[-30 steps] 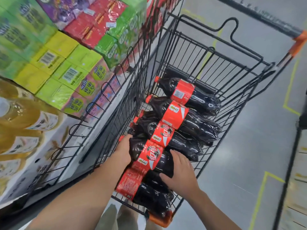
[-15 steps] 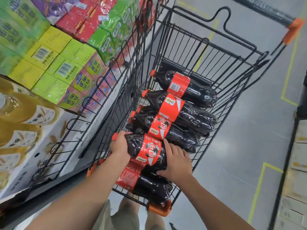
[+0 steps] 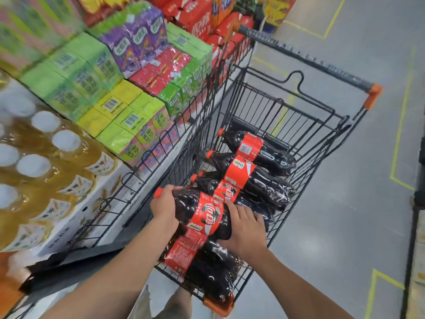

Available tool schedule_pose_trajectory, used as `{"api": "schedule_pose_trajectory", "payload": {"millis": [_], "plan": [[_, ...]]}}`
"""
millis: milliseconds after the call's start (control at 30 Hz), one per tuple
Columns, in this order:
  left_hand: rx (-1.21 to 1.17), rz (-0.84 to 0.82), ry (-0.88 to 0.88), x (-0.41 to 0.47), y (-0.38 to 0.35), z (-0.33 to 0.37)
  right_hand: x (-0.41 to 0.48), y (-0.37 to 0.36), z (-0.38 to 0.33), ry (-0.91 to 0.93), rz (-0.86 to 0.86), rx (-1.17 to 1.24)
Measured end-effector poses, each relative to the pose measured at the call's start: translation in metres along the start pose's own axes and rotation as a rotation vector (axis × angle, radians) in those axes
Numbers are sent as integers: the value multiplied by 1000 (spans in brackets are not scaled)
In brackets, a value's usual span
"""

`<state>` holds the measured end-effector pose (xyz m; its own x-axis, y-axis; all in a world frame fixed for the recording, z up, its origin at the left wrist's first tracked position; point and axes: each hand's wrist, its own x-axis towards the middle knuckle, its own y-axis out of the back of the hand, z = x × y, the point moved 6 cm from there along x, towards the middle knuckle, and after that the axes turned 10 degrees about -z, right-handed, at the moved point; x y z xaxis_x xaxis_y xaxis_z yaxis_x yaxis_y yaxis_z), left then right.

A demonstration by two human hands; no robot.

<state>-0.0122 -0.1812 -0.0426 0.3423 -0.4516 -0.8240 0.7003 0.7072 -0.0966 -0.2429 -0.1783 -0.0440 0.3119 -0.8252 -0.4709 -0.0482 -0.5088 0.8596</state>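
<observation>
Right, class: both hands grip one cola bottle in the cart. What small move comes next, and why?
Probably lift the cola bottle straight up, kept level: the left hand grips its neck, the right hand its body, and another bottle lies close beneath it.

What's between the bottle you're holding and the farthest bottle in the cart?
Head view: at least two more cola bottles lie between the held bottle and farthest bottle.

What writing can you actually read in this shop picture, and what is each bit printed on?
"可口": white characters on the red label of the held cola bottle.
Next bottle: similar characters, partly hidden.
Green cartons, purple cartons, tea bottles, cart handle: print too blurred to read.
</observation>
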Motion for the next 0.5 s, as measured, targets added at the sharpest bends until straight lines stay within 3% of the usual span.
{"api": "schedule_pose_trajectory", "payload": {"millis": [167, 500], "plan": [[-80, -111, -138, -55, -11, 40, -24, 69, -7, 131, 240, -33], [-210, -198, -424, -194, -2, 80, -100, 178, -25, 403, 450, -125]]}}
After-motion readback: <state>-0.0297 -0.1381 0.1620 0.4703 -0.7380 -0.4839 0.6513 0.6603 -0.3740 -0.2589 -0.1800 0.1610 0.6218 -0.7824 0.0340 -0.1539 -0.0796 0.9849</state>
